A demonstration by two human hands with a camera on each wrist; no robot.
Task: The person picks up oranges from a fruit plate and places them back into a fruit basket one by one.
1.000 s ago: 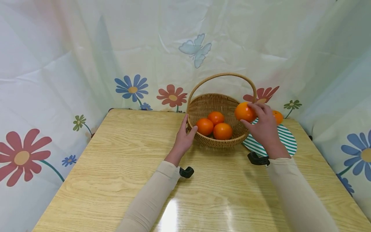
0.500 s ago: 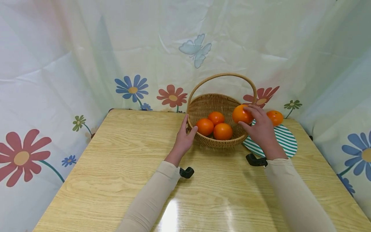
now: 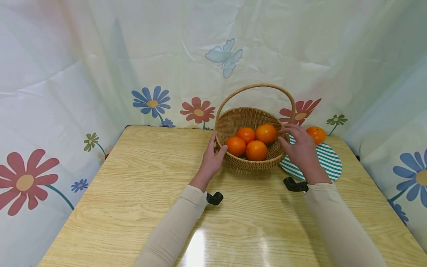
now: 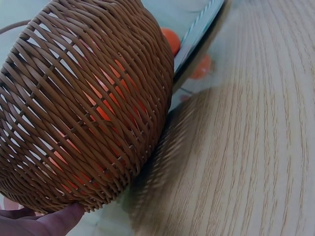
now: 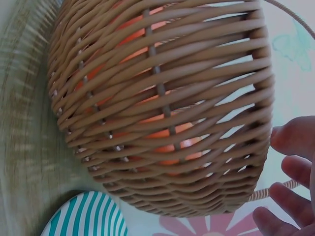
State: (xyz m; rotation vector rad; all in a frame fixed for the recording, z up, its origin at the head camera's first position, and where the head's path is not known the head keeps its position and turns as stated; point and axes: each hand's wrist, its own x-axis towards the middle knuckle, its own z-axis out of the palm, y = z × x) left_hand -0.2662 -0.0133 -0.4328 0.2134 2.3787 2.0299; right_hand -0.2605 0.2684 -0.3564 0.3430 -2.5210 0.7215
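Note:
In the head view a wicker basket (image 3: 253,165) with a tall arched handle stands at the back of the table, holding several oranges (image 3: 256,150). My left hand (image 3: 212,159) rests against the basket's left side, fingers extended, thumb by the front rim; the left wrist view has that thumb (image 4: 66,219) against the woven wall. At the right rim is my right hand (image 3: 301,148), fingers loosely bent and nothing held. One orange (image 3: 266,133) lies just inside from its fingertips. Through the weave, orange patches show in both wrist views.
A round plate (image 3: 328,159) with green and white stripes lies right of the basket, partly behind my right hand. Another orange (image 3: 316,135) is at its far side. A flower-print curtain (image 3: 173,55) hangs behind the wooden table (image 3: 160,167).
My right hand has moved slightly left and let go of its orange, which now lies in the basket with the others. The left hand has stayed at the basket's side.

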